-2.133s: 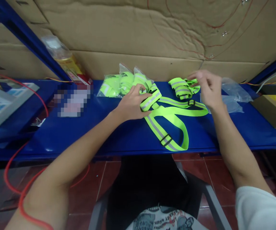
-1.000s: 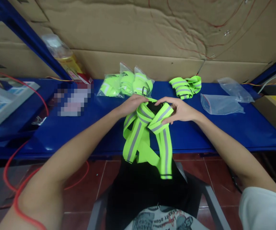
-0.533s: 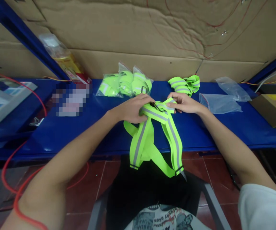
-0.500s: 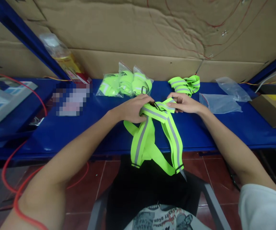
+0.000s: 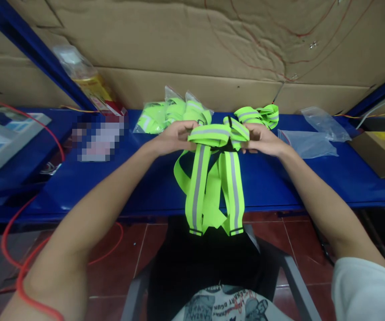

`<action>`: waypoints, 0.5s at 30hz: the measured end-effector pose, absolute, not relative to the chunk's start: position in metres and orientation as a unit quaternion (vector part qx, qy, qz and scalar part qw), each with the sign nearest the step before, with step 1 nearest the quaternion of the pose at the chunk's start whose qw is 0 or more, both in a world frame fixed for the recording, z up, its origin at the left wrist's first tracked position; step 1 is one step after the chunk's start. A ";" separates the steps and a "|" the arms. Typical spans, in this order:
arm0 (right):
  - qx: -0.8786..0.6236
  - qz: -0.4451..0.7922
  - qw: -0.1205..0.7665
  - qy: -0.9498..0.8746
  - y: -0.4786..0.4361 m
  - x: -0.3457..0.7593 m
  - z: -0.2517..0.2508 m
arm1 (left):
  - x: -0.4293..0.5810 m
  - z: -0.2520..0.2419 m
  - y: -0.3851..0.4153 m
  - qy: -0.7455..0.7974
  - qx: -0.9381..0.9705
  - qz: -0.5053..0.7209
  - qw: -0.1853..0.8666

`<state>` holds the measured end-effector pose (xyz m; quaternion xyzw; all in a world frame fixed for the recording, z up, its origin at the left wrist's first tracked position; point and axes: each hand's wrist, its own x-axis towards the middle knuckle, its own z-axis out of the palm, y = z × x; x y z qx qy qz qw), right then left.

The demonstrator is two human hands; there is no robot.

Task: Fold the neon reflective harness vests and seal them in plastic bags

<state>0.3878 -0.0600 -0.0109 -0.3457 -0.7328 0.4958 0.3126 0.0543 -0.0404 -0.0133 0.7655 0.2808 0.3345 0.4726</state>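
Cardboard-backed blue shelf under both hands, left hand and right hand gripping a reflective strap.

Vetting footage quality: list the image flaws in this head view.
Head view: wide-angle distortion bows the blue metal shelf; a pixelated patch masks something at left; faint glare on the shelf's front edge; the neon-yellow reflective fabric strap looks sharp.

Both bare forearms reach forward and inward from the lower corners, so that the left hand and the right hand sit level and a little apart, backs turned upward, each with fingers and thumb pinched closed.
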 end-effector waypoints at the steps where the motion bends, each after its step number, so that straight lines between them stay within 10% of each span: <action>1: -0.347 0.498 0.337 -0.720 -0.059 0.389 -0.010 | 0.053 -0.013 -0.039 0.285 0.754 0.348 0.478; 15: -0.402 0.379 0.516 -0.655 -0.060 0.373 -0.018 | 0.077 -0.033 -0.040 0.426 0.690 0.546 0.212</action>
